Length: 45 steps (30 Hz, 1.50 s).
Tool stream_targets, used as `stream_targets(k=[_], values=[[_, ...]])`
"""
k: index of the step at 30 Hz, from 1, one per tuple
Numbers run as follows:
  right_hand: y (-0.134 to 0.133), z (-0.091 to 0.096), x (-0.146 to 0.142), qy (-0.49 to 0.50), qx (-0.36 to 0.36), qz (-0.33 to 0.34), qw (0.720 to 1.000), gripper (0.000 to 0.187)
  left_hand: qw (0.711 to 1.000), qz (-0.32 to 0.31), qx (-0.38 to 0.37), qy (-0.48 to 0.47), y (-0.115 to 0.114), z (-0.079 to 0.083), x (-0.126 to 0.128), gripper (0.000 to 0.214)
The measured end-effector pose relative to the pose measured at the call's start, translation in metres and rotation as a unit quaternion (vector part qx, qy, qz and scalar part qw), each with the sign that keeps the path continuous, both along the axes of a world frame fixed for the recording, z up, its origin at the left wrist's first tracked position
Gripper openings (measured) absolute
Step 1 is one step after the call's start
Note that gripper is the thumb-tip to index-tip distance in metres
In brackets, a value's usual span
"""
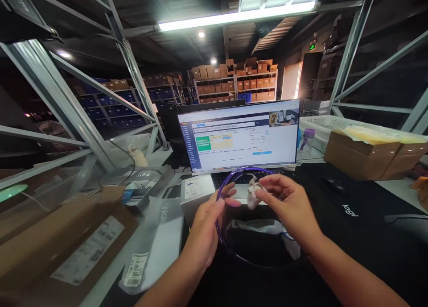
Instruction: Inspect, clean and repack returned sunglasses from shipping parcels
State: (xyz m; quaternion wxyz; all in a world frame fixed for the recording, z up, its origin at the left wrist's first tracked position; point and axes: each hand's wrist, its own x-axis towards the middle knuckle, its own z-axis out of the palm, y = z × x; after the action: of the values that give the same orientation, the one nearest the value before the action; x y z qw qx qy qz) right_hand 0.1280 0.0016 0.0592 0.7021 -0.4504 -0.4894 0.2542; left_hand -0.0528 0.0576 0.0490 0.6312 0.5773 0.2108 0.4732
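Head view: we have a purple cable [230,177] looped above the worktop [105,271], a white-wrapped piece [253,196] inside its curve.
Our left hand [207,220] loosely cradles the loop, fingers parted; our right hand [290,202] pinches the piece. We judge this step as handling the wrapping; next calls for steadying the loop before the monitor [237,139].

A fluorescent tube light [239,16] glares beneath a dark ceiling [187,8], with small round ceiling lights [201,35] beyond. Grey steel frames [125,52] rise on both sides. Farther back, metal shelving [236,87] bears rows of cardboard boxes [214,72]; blue bins [94,114] line the left. A green exit sign [313,44] glows at right.
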Motion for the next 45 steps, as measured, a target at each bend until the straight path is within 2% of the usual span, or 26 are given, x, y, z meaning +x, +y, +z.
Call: stream_targets(k=[3, 6, 10, 12, 14, 17, 22, 24, 27, 29, 31, 35, 39, 41, 43, 45], values=[[0.013, -0.015, -0.007, -0.092, 0.012, -0.019, 0.995, 0.02, 0.998, 0.034, 0.043, -0.003, 0.005, -0.002, -0.005, 0.036], [0.027, -0.025, -0.003, -0.171, -0.026, -0.031, 0.984, 0.021, 0.993, 0.055, 0.107, 0.014, 0.009, -0.003, -0.013, 0.033], [0.035, -0.023, 0.018, -0.257, -0.117, 0.014, 0.959, 0.012, 0.974, 0.084, 0.205, 0.046, 0.01, 0.0, -0.019, 0.031], [0.036, -0.019, 0.026, -0.31, -0.12, 0.02, 0.943, 0.01, 0.957, 0.094, 0.266, 0.063, 0.007, 0.003, -0.02, 0.028], [0.036, -0.017, 0.029, -0.354, -0.099, -0.012, 0.93, 0.012, 0.936, 0.109, 0.325, 0.078, 0.003, 0.006, -0.02, 0.029], [0.038, -0.016, 0.036, -0.388, -0.076, -0.064, 0.916, 0.016, 0.887, 0.176, 0.414, 0.099, -0.005, 0.008, -0.02, 0.033], [0.038, -0.016, 0.059, -0.38, -0.071, -0.16, 0.908, 0.021, 0.745, 0.351, 0.55, 0.141, -0.013, 0.009, -0.022, 0.03], [0.035, -0.012, 0.068, -0.342, -0.058, -0.196, 0.917, 0.027, 0.714, 0.371, 0.575, 0.149, -0.014, 0.009, -0.021, 0.027], [0.022, -0.001, 0.072, -0.206, 0.0, -0.221, 0.953, 0.043, 0.701, 0.358, 0.597, 0.155, -0.014, 0.01, -0.018, 0.023], [0.006, 0.009, 0.068, -0.119, 0.058, -0.249, 0.959, 0.047, 0.696, 0.344, 0.612, 0.153, -0.014, 0.01, -0.016, 0.025], [-0.012, 0.018, 0.059, -0.083, 0.107, -0.3, 0.944, 0.041, 0.692, 0.331, 0.624, 0.15, -0.014, 0.008, -0.014, 0.025], [-0.041, 0.025, 0.04, -0.094, 0.149, -0.363, 0.915, 0.025, 0.696, 0.301, 0.634, 0.15, -0.015, 0.005, -0.01, 0.022], [-0.046, 0.017, 0.026, -0.125, 0.196, -0.349, 0.908, 0.014, 0.698, 0.288, 0.636, 0.159, -0.015, 0.001, -0.007, 0.022], [-0.042, 0.012, 0.017, -0.194, 0.219, -0.335, 0.896, 0.011, 0.695, 0.282, 0.641, 0.165, -0.016, -0.001, -0.005, 0.021], [-0.037, 0.006, 0.004, -0.319, 0.247, -0.29, 0.868, 0.022, 0.691, 0.276, 0.647, 0.168, -0.015, -0.004, -0.003, 0.019], [-0.033, -0.002, -0.014, -0.438, 0.266, -0.234, 0.826, 0.032, 0.695, 0.274, 0.643, 0.169, -0.013, -0.007, -0.002, 0.019]])
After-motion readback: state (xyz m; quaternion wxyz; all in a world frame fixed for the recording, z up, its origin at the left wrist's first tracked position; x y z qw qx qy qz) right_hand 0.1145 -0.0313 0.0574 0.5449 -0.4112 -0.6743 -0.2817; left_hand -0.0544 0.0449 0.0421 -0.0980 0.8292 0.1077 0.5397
